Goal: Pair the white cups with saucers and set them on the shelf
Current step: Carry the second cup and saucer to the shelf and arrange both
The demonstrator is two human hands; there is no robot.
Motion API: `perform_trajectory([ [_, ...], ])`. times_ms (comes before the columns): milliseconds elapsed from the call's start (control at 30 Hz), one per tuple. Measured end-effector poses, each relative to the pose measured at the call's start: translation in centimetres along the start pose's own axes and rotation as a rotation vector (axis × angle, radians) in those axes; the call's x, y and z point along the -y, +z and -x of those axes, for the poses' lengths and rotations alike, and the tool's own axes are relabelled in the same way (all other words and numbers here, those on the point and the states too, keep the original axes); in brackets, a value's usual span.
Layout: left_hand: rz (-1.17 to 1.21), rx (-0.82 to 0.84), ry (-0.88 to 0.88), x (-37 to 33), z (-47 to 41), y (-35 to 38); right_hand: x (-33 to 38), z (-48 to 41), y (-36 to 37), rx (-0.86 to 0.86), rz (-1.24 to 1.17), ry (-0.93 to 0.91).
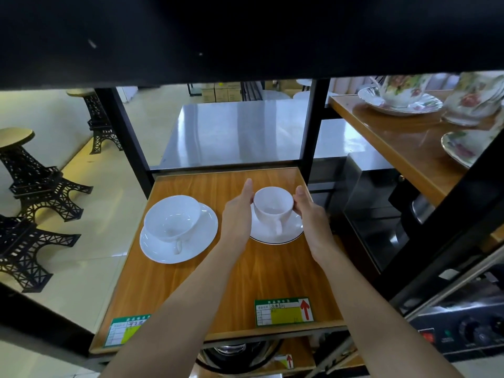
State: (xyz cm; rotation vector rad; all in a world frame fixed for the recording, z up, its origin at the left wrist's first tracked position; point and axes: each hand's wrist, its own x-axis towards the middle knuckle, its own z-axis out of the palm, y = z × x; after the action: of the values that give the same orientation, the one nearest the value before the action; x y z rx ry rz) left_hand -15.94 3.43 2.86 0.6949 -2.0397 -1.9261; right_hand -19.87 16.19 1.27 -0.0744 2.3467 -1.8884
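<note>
Cup [273, 205] between hands [236, 214]; saucer [275, 233] partly hidden; contact perhaps touching

Two white cups [172, 218] [273, 204] sit upright on saucers [201, 236] [291, 230] on the wooden shelf [231, 282].

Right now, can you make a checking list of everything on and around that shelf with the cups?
Surface: brown wooden shelf, two green price labels at its front edge.
Job's things: wide white cup on plain white saucer; smaller white cup on dark-rimmed white saucer.
Clutter: nothing seen.
Hands: left hand and right hand cradle the smaller cup's sides.
Cables: nothing seen.
Surroundings: black tower-shaped stools at left, flowered china at right.
</note>
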Motion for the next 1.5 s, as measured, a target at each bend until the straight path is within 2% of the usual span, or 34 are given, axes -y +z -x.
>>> perform_trajectory([
  [167, -0.038, 0.028, 0.03, -0.4, 0.5, 0.0, 0.2, 0.4, -0.1, -0.013, 0.0, -0.056],
  [267, -0.068, -0.007, 0.124, -1.4, 1.0, -0.7, 1.0, 0.7, -0.2, -0.046, 0.013, -0.159],
  [400, -0.225, -0.18, 0.355, -3.2, 1.5, -3.7, 4.1, 1.1, 0.7, -0.108, 0.013, -0.32],
  [533, -0.27, -0.439, 0.494, -4.0, 1.0, -8.2, 6.6, 1.8, 4.0, -0.035, -0.081, -0.434],
  [600, -0.299, -0.542, 0.418, -3.7, 0.4, -10.4, 6.8, 2.3, 6.1, 0.033, -0.112, -0.41],
  [667, -0.285, -0.574, 0.241, -3.0, 0.3, -12.2, 6.3, 2.7, 8.0, 0.157, -0.096, -0.327],
  [800, -0.004, -0.45, -0.039, -1.0, 0.5, -14.7, 5.5, 3.3, 10.8, 0.383, -0.031, -0.089],
  [867, 0.062, -0.427, -0.05, -0.2, 0.9, -15.3, 5.1, 3.4, 11.7, 0.437, -0.028, -0.034],
  [967, 0.05, -0.478, -0.033, 0.2, 1.4, -15.6, 4.7, 3.7, 12.4, 0.456, -0.033, -0.022],
  [1133, -0.003, -0.424, -0.075, 0.8, 0.6, -15.5, 5.1, 4.2, 13.0, 0.38, -0.041, -0.017],
  [1500, 0.009, -0.436, -0.077, 1.4, -0.6, -15.9, 4.9, 4.7, 13.4, 0.291, -0.069, -0.046],
])
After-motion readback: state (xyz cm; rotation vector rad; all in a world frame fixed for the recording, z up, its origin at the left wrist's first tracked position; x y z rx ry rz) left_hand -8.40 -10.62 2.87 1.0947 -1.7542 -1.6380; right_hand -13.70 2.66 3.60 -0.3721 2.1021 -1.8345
